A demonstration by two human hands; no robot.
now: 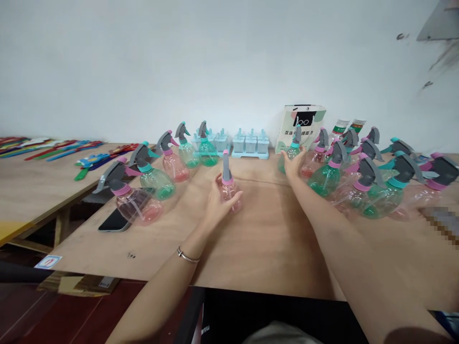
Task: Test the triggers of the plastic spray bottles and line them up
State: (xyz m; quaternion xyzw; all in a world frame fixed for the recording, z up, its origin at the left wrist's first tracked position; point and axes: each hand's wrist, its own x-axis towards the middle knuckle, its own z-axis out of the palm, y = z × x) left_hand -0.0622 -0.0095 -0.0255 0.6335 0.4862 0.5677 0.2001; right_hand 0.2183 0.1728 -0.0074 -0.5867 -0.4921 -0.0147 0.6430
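Near the middle of the table, my left hand (217, 200) is wrapped around the body of a pink spray bottle (227, 188) with a grey trigger head, standing upright. Farther back to the right, my right hand (294, 161) grips a green spray bottle (293, 152) with a grey and teal head. Several pink and green spray bottles, among them a green one (324, 179), are crowded beside my right forearm. On the left more bottles stand in a slanting line, with a pink one (139, 205) closest to me.
A phone (114, 221) lies by the nearest left bottle. Light-blue popsicle molds (250, 145) and a paper bag (303, 124) stand along the wall. Another table (21, 191) on the left carries colourful flat strips (79, 149). The table's front edge (272, 292) is close to me.
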